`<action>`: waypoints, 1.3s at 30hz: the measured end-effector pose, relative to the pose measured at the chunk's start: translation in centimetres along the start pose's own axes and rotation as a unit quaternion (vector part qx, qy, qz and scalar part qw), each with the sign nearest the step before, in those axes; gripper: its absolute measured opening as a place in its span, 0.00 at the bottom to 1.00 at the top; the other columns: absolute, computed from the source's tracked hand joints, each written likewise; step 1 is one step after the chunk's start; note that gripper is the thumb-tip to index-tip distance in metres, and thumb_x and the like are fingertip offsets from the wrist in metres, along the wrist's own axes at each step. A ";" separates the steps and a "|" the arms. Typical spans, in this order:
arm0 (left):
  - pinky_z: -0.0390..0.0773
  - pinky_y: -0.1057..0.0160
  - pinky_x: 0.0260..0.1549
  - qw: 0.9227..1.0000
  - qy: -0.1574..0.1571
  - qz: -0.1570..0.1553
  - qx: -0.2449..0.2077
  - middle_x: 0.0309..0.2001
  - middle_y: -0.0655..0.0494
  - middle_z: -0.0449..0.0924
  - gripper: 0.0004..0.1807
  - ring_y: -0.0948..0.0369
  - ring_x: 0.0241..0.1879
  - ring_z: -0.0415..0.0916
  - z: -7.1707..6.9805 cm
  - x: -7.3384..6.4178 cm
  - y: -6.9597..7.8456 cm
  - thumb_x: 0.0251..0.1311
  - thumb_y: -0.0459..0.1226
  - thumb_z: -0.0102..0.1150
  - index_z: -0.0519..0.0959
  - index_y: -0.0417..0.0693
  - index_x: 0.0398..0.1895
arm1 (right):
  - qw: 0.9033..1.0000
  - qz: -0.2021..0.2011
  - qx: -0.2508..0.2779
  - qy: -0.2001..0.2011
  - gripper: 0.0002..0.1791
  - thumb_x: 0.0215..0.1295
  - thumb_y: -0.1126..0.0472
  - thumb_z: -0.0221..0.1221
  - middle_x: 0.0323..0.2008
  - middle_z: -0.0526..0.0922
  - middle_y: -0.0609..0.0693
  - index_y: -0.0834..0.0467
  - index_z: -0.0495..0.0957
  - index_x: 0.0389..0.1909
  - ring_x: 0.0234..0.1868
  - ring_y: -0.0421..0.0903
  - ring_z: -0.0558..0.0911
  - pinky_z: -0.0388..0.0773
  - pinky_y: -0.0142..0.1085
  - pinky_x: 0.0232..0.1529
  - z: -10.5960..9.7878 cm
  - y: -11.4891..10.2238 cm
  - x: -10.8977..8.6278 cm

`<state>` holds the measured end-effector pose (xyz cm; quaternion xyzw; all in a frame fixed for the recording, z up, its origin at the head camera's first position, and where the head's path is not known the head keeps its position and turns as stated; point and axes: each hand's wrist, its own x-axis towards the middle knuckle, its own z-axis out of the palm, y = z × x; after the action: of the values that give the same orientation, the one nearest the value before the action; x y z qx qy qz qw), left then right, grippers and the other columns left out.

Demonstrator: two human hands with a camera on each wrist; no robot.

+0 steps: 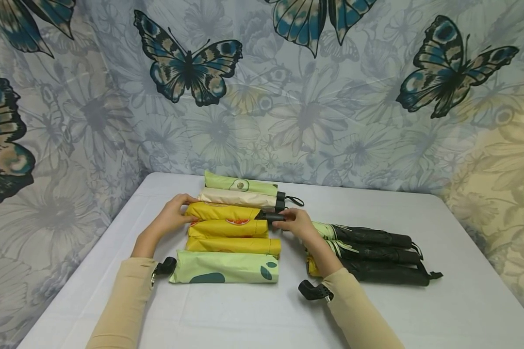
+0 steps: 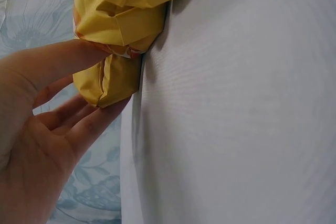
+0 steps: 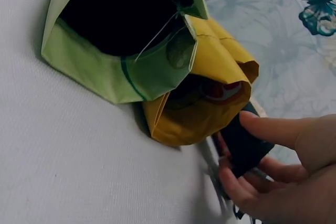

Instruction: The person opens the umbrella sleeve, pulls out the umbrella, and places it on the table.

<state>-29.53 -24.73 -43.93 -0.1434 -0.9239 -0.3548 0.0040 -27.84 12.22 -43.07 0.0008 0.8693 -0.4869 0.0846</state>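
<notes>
A folded yellow umbrella (image 1: 224,212) lies crosswise on the table, its black handle (image 1: 272,216) pointing right. My left hand (image 1: 170,218) pinches its left end between thumb and fingers; the left wrist view shows the gathered yellow fabric (image 2: 107,82) there. At the other end, my right hand (image 1: 299,225) holds the black handle between thumb and fingertips. Just nearer lie two yellow umbrella sleeves (image 1: 229,229), then a light green sleeve (image 1: 227,267) with leaf shapes. In the right wrist view, the green sleeve (image 3: 84,61) gapes at its right end, as does a yellow sleeve (image 3: 194,127).
Behind the yellow umbrella lie a cream umbrella (image 1: 240,197) and a green avocado-print one (image 1: 220,181). Several black-and-green umbrellas (image 1: 380,254) lie together at the right, with a bit of yellow under the forearm. A butterfly-print cloth (image 1: 305,126) hangs behind the white table (image 1: 227,315).
</notes>
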 end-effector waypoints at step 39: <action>0.81 0.47 0.50 1.000 -0.016 0.017 -0.019 0.60 0.40 0.73 0.27 0.43 0.56 0.73 -0.2 0.0 -0.1 0.57 0.26 0.64 0.74 0.44 0.62 | 0.951 0.078 0.297 -0.046 0.41 0.70 0.60 0.58 0.75 0.51 0.66 0.65 0.48 0.75 0.59 0.55 0.80 0.71 0.42 0.68 -1.4 -0.3 -0.3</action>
<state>-29.56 -24.93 -43.83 -0.1652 -0.9143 -0.3698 -0.0073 -27.77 13.21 -42.04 0.0714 0.6780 -0.7143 0.1581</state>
